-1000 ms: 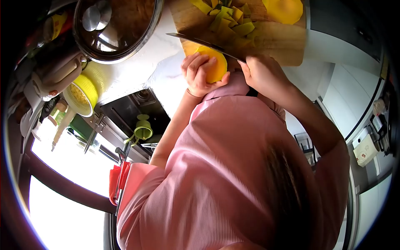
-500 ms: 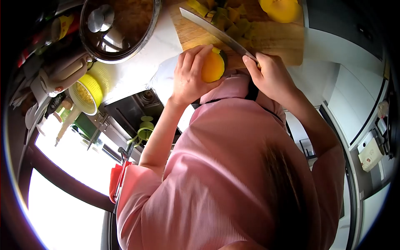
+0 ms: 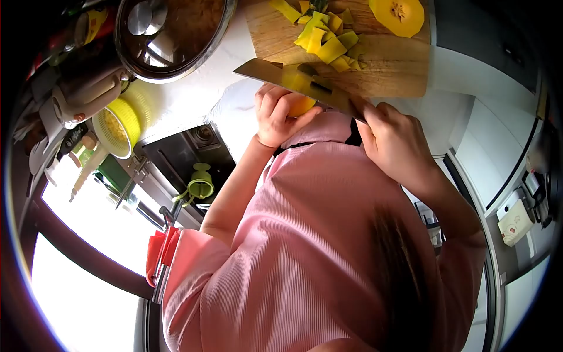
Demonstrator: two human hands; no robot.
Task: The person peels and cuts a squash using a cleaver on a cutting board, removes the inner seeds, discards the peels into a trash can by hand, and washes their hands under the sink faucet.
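Near the front edge of the wooden cutting board, my left hand is closed around a piece of pumpkin with orange flesh. My right hand grips the handle of a wide-bladed kitchen knife. The blade lies across the top of the pumpkin piece and hides much of it; whether it touches cannot be made out. Behind the knife, several pumpkin peels are heaped on the board. A cut pumpkin section with its seed core showing rests at the board's far right.
A lidded pan stands left of the board on the white counter. Further left are a yellow colander holding small pale pieces and a beige appliance handle. The dark sink with a green cup lies below them.
The knife has swung down and toward me, its blade now across the pumpkin piece. My left hand has tilted and dropped slightly, keeping its hold.
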